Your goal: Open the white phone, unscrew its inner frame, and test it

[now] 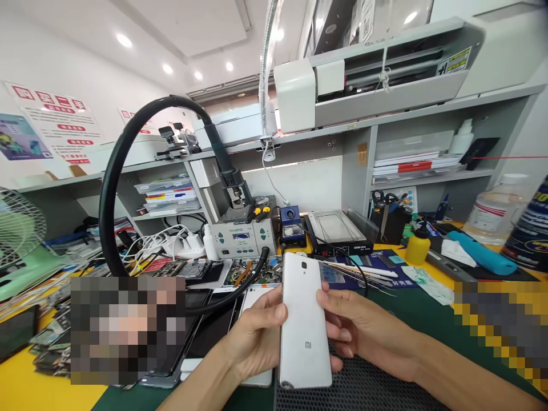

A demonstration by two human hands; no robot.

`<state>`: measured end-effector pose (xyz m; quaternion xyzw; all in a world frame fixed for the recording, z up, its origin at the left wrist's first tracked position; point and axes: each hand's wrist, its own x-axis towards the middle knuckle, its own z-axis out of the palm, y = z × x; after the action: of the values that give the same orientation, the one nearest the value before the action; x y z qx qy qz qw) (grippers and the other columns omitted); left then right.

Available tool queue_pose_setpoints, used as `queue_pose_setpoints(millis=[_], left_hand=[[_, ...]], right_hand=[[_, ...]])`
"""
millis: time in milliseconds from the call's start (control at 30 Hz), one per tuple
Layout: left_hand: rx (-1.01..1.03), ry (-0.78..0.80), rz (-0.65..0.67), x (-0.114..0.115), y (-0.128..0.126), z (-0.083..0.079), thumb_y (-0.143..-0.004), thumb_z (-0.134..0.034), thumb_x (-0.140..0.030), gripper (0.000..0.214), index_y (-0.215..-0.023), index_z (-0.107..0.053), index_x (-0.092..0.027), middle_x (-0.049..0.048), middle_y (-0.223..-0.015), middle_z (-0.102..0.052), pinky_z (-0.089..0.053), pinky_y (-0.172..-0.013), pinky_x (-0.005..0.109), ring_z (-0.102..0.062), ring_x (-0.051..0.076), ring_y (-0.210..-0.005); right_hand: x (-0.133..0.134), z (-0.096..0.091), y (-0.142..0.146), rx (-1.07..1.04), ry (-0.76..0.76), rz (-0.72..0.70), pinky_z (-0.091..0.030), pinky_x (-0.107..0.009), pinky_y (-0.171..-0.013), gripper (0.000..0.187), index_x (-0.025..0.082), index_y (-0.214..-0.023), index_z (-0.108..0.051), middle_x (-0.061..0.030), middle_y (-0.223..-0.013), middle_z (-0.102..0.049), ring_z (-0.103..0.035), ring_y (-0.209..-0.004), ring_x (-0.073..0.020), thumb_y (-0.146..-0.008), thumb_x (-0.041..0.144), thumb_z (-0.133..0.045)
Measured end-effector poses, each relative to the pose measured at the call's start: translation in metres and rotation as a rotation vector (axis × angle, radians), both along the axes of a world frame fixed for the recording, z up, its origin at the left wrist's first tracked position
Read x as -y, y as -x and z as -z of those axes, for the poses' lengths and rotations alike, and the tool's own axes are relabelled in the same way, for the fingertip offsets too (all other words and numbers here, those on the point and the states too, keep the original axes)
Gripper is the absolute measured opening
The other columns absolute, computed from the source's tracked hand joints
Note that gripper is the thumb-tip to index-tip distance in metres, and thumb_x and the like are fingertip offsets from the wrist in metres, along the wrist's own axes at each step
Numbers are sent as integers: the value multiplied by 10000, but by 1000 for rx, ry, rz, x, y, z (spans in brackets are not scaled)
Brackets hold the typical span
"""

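A white smartphone (pixel 305 325) is held up in the middle, its back with a camera lens and a logo facing me. A dark chip marks its lower left corner. My left hand (pixel 261 334) grips the phone's left edge, thumb on the back panel. On the opposite edge my right hand (pixel 359 319) holds it, thumb near the upper side and fingers curled behind. Below the phone lies a black honeycomb-textured mat (pixel 359 388). Another white phone (pixel 259 377) rests on the bench behind my left hand.
A thick black hose (pixel 109 171) arches over the left side from a hot-air rework station (pixel 244 237). Circuit boards (pixel 252 271) lie behind the phone. A yellow bottle (pixel 418 246) and a blue tool (pixel 483 254) stand at right. A green fan (pixel 21 228) is far left.
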<state>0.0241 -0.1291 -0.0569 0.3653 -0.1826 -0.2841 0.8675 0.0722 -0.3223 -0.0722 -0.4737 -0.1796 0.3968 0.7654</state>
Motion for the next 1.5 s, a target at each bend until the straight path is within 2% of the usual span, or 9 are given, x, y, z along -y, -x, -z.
queue_pose_setpoints(millis=[133,200,333,433,600,967,1233,1400,1500], left_hand=[[41,-26,-58,1,-2,1,-797,-775,-244,562,-1305,-581,-101,200,-1079,-725,-469,-974,599,-689,367,-1049],[37,-66,-137,0,-4,4,-793,-781,-185,499,-1259,-608,-135,159,-1084,-713,-496,-960,556,-702,314,-996],[13,-211,-335,-3,-7,4,-776,-807,-143,471,-1212,-637,-196,130,-1337,-592,-541,-922,459,-673,275,-1052],[10,-301,-394,-2,-5,-1,-770,-821,-156,502,-1227,-625,-225,124,-1420,-525,-552,-911,445,-656,295,-1109],[-1,-357,-404,0,-2,-5,-749,-840,-164,572,-1263,-596,-225,142,-1375,-559,-561,-883,430,-663,325,-1118],[26,-363,-437,-1,-2,2,-800,-792,-137,629,-1362,-534,-253,116,-1362,-560,-555,-907,399,-653,293,-1121],[-58,-309,-452,1,-3,3,-775,-798,-94,637,-1341,-551,-248,122,-1310,-611,-569,-909,485,-696,292,-1036],[-159,-219,-411,-1,-6,4,-801,-772,-146,463,-1240,-625,-160,152,-1204,-696,-547,-948,493,-693,328,-1069],[-248,-118,-354,-5,-9,3,-816,-758,-240,484,-1258,-621,-98,185,-1117,-731,-526,-979,497,-687,364,-1087]], right_hand=[[0,-5,1,72,141,51,-343,-206,-470,437,152,-788,-561,55,-591,-453,-483,-490,-80,-924,560,-638],[1,-9,2,158,221,116,-400,-215,-516,411,137,-894,-622,25,-686,-530,-536,-568,-94,-879,539,-707],[3,-15,3,267,301,152,-516,-274,-648,576,175,-1204,-621,-14,-927,-571,-591,-728,-133,-754,452,-850],[3,-14,6,289,298,135,-540,-311,-728,680,203,-1295,-583,-38,-1048,-564,-614,-842,-170,-716,399,-882],[3,-8,7,389,283,115,-508,-373,-925,640,227,-1334,-579,-62,-1163,-629,-613,-1044,-223,-764,335,-849],[2,-6,6,366,217,68,-478,-427,-1009,611,215,-1325,-566,-72,-1191,-659,-599,-1165,-263,-781,271,-836],[0,-8,11,325,231,57,-503,-340,-902,674,223,-1379,-513,-67,-1173,-634,-599,-1094,-211,-774,202,-811],[0,-8,15,310,220,116,-525,-356,-902,762,201,-1389,-478,-95,-1220,-598,-595,-1083,-218,-735,278,-863],[0,-6,16,348,184,160,-532,-359,-890,734,200,-1354,-510,-102,-1239,-596,-589,-1076,-223,-729,321,-876]])
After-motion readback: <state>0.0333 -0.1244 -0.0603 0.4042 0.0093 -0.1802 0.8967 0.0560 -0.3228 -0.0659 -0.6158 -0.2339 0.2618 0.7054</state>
